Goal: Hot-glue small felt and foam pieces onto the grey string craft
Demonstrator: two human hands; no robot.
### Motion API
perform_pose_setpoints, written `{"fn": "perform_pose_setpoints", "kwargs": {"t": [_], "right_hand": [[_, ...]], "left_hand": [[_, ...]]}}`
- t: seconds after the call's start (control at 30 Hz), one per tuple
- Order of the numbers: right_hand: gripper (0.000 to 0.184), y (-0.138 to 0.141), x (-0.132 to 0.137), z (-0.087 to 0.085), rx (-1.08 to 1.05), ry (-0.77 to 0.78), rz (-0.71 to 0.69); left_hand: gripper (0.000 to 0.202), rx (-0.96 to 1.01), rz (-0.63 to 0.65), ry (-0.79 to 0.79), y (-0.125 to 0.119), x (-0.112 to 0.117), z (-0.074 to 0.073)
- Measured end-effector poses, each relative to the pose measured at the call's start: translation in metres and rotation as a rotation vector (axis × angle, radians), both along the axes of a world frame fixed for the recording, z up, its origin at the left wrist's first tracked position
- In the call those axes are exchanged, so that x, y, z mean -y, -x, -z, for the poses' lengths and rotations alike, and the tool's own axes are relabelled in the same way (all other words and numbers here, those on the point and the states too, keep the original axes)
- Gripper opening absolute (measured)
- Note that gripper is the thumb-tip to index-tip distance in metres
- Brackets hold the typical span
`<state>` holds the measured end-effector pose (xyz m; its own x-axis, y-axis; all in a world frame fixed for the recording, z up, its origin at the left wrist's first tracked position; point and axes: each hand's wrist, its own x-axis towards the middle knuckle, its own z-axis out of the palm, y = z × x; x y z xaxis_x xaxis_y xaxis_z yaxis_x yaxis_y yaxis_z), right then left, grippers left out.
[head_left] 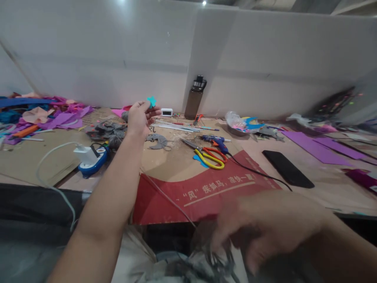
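Note:
My left hand (143, 116) is raised over the back of the table, pinching a small turquoise star-shaped cutout (151, 102) between thumb and fingers. Low at the front, my right hand (259, 228) is smeared by motion, its fingers pointing down. Beneath it, dark grey pieces (220, 263) lie below the table edge, too blurred to name. Whether those fingers grip any of them does not show. A grey crescent-shaped piece (159, 141) rests on the cardboard (167, 163) in the middle.
Scissors (210, 155) with red and yellow handles lie beside a blue glue gun (216, 142), its cord running right. A black phone (287, 168), purple sheets (316, 147), a dark bottle (194, 98), a blue power strip (93, 162) and heaped coloured scraps (41, 114) surround the cardboard.

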<state>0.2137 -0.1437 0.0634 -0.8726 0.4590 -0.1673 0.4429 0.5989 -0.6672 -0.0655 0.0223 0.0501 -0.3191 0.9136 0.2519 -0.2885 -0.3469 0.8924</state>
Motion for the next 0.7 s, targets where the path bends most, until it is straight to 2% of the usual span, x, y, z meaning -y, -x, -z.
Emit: {"fn": "perform_pose_setpoints", "kwargs": {"t": [0.1, 0.17, 0.27, 0.43, 0.5, 0.6, 0.63, 0.7], "right_hand": [[0.024, 0.012, -0.015, 0.007, -0.063, 0.069, 0.004], [0.021, 0.037, -0.031, 0.022, -0.193, -0.006, 0.16], [0.027, 0.086, -0.053, 0.047, -0.299, -0.106, 0.281], [0.048, 0.162, -0.072, 0.076, -0.21, -0.296, 0.372], [0.038, 0.183, -0.075, 0.082, -0.152, -0.301, 0.378], [0.012, 0.199, -0.081, 0.085, -0.218, -0.231, 0.267], [0.008, 0.2, -0.083, 0.085, -0.28, -0.174, 0.249], [0.005, 0.198, -0.089, 0.082, -0.404, 0.014, 0.304]], "left_hand": [[0.019, 0.031, 0.005, -0.009, -0.001, 0.002, -0.002], [0.019, 0.047, -0.019, -0.025, 0.001, 0.002, -0.004], [0.017, 0.051, -0.093, -0.041, 0.006, 0.002, -0.005], [0.016, 0.044, -0.139, -0.038, 0.012, 0.0, -0.005], [0.015, 0.063, -0.124, -0.045, 0.013, 0.0, -0.004], [0.012, 0.109, -0.116, -0.054, 0.013, -0.001, -0.003], [0.011, 0.128, -0.117, -0.056, 0.013, -0.001, -0.003], [0.01, 0.169, -0.119, -0.06, 0.013, 0.0, -0.004]]}}
